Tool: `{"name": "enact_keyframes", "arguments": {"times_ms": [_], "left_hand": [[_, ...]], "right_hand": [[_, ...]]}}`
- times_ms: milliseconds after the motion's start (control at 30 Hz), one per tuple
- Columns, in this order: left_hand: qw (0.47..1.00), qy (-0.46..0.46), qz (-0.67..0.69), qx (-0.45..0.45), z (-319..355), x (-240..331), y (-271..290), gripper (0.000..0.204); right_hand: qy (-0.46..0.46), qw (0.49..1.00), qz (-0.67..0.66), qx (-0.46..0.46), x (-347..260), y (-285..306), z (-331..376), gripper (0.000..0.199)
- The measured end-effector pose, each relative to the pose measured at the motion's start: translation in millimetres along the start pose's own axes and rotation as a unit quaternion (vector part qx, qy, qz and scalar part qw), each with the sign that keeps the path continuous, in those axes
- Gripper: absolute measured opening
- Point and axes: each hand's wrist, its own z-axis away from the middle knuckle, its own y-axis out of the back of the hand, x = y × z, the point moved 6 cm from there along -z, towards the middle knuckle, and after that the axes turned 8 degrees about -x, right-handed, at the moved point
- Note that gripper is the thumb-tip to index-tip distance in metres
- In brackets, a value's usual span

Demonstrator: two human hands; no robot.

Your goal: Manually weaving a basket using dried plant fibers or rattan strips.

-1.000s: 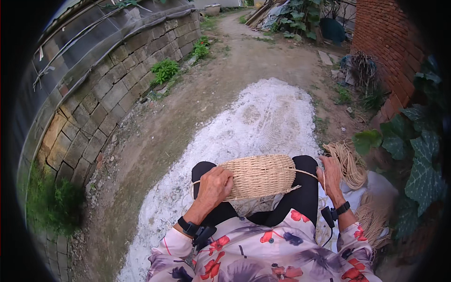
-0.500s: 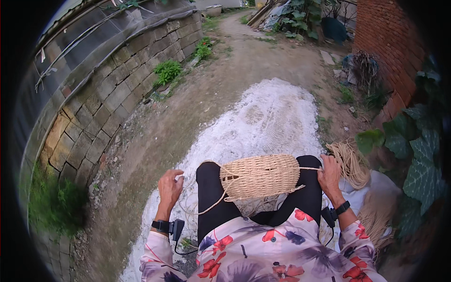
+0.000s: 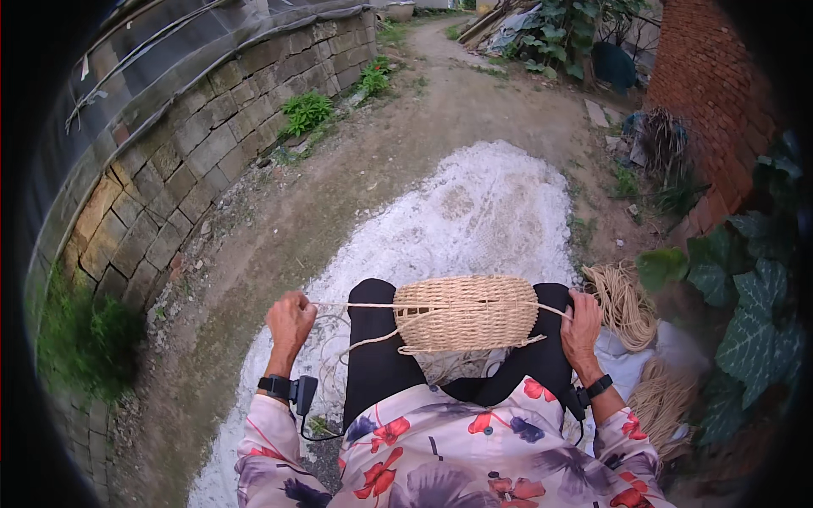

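A woven straw basket, flattish and tan, rests across my thighs between my knees. My left hand, out to the left of my knee, is closed on a straw cord pulled taut across the top of the basket. At the right knee my right hand pinches the cord where it leaves the basket's right side. Another loose cord end curves off the basket's left side over my left thigh. A short cord stub sticks out at the lower right corner.
Bundles of tan cord lie on white sacking by my right knee. White powdery ground spreads ahead of me. A block wall runs along the left, a brick wall stands right, and large leaves hang near my right arm.
My left hand has closed on a cord and moved outward to the left, drawing it straight over the basket. The right hand stays by the right knee with its cord.
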Motion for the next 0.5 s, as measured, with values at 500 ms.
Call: {"name": "enact_keyframes", "arguments": {"times_ms": [500], "left_hand": [[0.938, -0.279, 0.205, -0.03, 31, 152, -9, 0.007]], "right_hand": [[-0.03, 0.999, -0.006, -0.01, 4, -10, 2, 0.035]]}}
